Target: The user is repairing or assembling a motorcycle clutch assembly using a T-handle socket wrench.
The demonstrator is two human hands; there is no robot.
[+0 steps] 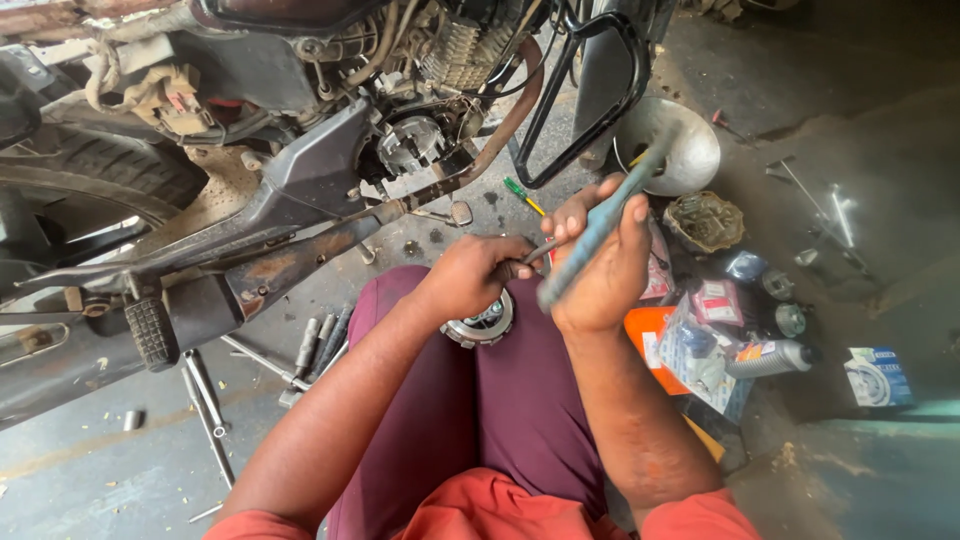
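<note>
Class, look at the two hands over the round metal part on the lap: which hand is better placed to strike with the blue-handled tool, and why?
The right hand: it already grips the blue-handled tool, raised above the round metal part. The left hand is busy steadying a thin rod.

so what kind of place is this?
Likely a motorcycle repair shop, worked at floor level. A motorcycle stands with its engine opened, wrenches lie on the concrete floor, and parts packets sit nearby.

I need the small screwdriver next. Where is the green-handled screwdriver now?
In the head view, the green-handled screwdriver lies on the floor, above the hands, between the motorcycle's open engine and the metal bowl.
</note>
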